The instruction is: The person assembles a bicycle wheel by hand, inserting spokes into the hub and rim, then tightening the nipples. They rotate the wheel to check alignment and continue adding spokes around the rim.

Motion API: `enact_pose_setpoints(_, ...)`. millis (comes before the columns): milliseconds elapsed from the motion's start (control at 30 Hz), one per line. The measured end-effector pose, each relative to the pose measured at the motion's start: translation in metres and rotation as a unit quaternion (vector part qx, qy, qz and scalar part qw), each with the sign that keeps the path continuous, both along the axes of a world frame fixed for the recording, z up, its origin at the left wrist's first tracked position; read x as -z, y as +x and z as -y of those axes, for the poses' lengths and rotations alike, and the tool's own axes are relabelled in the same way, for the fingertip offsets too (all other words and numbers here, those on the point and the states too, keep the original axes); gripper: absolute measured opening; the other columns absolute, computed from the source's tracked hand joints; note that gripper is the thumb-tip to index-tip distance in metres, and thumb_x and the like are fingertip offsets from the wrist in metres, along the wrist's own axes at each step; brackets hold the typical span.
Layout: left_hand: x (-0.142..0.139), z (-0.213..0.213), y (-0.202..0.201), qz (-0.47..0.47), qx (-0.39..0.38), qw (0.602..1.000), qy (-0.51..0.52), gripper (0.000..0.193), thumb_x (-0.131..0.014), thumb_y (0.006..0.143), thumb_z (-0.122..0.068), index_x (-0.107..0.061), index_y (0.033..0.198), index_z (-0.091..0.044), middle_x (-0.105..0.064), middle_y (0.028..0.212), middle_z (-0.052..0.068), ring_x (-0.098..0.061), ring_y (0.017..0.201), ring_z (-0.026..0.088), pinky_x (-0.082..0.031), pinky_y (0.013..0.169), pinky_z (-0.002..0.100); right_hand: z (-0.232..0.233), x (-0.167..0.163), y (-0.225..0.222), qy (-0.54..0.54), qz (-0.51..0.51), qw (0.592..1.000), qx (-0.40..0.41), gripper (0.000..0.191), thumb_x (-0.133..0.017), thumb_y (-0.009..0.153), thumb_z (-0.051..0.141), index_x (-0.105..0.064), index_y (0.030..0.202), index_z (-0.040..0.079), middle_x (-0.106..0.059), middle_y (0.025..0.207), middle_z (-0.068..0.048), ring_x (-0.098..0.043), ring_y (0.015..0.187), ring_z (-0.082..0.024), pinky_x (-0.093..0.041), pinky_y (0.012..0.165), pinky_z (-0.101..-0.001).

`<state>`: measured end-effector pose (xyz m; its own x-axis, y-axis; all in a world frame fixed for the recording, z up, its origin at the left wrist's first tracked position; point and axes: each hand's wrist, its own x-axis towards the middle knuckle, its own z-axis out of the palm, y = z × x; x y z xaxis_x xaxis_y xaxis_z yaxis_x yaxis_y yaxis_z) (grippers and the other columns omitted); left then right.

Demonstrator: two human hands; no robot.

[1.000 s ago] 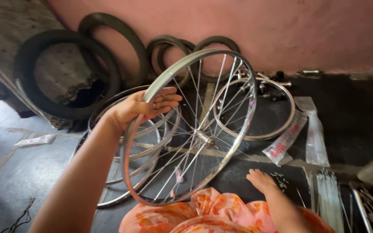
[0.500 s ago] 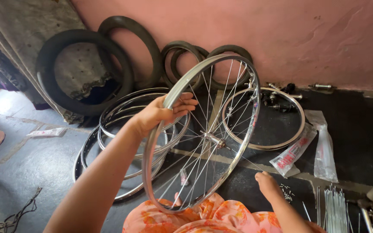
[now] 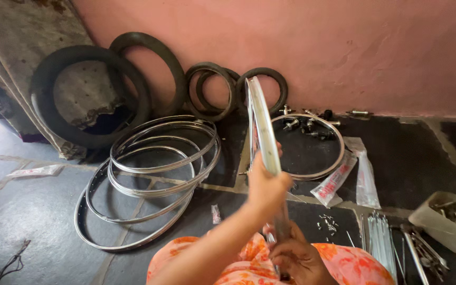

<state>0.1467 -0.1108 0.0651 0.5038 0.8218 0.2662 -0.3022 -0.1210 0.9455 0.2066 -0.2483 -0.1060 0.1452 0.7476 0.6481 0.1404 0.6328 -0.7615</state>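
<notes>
Bare rims (image 3: 154, 174) crowd the left — spokes (image 3: 382, 240) right.

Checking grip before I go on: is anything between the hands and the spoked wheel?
Nothing visible. The left hand grips the rim of the spoked wheel directly, and the right hand holds its lower part at the lap, bare skin on metal.

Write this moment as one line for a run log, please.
left hand: grips wheel rim, held edge-on, upright | right hand: on rim's lower part, over lap | floor: stacked bare rims, tyres against wall, spoke bundle
</notes>
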Motion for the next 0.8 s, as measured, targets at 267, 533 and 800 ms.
enact_pose_setpoints(267,0.065,-0.009,-0.034,0.087,0.305,0.946,0.068,0.047,-0.04,0.106,-0.029,-0.056,0.14,-0.001,-0.064,0.133,0.006,-0.056,0.125,0.015,-0.043,0.111,0.029,0.038,0.062,0.016,-0.2,-0.155,0.967,0.014,0.012,-0.07,0.091,-0.005,-0.074,0.102,-0.004,-0.066,0.097,-0.012,-0.064,0.074,-0.015,-0.054,0.066,-0.0293)
enact_pose_setpoints(533,0.095,-0.058,0.006,0.073,0.277,0.948,0.141,0.018,-0.068,0.105,-0.015,-0.077,0.112,0.0,-0.069,0.101,0.002,-0.055,0.093,0.01,-0.046,0.084,0.026,0.03,0.024,0.008,-0.051,-0.142,0.983,-0.103,0.01,-0.067,0.097,-0.003,-0.07,0.106,-0.006,-0.058,0.094,-0.012,-0.058,0.072,-0.015,-0.057,0.066,-0.0343)
enact_pose_setpoints(800,0.112,-0.053,0.02,0.143,0.364,0.918,-0.065,0.018,-0.071,0.102,-0.021,-0.075,0.094,-0.004,-0.071,0.085,0.001,-0.061,0.077,0.009,-0.049,0.074,0.026,0.03,0.03,0.009,-0.033,-0.127,0.987,-0.092,0.01,-0.068,0.096,-0.005,-0.071,0.106,-0.006,-0.059,0.089,-0.012,-0.059,0.07,-0.015,-0.055,0.063,-0.0332)
